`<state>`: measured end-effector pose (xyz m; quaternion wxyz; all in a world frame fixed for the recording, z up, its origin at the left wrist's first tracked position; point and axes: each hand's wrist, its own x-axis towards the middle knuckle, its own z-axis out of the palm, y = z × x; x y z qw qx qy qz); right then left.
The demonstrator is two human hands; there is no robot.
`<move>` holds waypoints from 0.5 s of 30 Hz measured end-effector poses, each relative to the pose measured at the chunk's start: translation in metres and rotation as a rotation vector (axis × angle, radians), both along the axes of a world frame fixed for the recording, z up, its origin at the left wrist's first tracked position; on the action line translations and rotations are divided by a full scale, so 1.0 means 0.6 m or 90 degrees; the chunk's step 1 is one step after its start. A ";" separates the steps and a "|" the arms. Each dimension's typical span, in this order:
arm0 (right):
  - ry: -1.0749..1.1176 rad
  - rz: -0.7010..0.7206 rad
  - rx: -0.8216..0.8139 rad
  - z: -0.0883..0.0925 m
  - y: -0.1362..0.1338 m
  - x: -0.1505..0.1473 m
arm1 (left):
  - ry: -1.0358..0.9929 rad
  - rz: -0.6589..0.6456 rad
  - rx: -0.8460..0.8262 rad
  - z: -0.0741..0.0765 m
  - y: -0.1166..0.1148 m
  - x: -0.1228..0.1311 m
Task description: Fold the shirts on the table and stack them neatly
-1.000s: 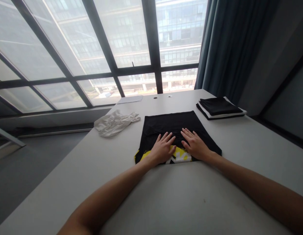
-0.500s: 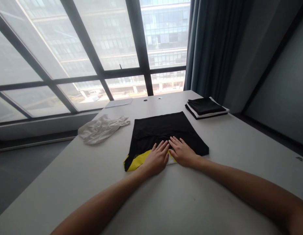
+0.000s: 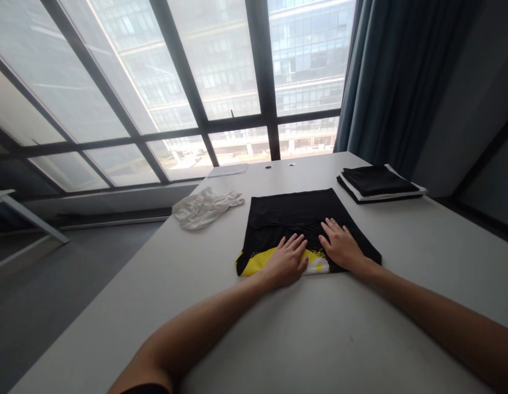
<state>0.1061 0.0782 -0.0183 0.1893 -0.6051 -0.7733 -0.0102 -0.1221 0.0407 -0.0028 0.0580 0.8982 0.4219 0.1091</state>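
A black garment (image 3: 290,210), apparently a folded T-shirt, lies flat on the white table (image 3: 245,339). Along its near edge runs a yellow and white print, partly covered by my fingers. My left hand (image 3: 285,262) rests open on the print, palm down. To the right, my right hand (image 3: 342,246) lies flat on the black cloth, fingers stretched out. Neither hand grips the fabric. The two hands are apart, with part of the print showing between them.
A crumpled white cloth (image 3: 204,209) lies left of the garment. Folded black and white clothes (image 3: 379,183) are stacked at the right rear. A flat pale sheet (image 3: 228,170) lies at the far left corner. Windows and a blue curtain (image 3: 372,82) stand behind the table.
My right hand has slid rightward over the garment, away from my left hand, uncovering more of the print. The view has turned left, so everything sits further right in the picture.
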 end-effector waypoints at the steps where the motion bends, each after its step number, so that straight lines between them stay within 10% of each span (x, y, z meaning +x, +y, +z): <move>1: -0.001 -0.007 0.013 -0.001 0.004 0.004 | -0.003 0.001 0.001 0.000 0.000 0.000; 15: 0.002 -0.027 0.028 -0.007 0.026 0.024 | -0.028 0.001 -0.039 0.007 0.002 0.000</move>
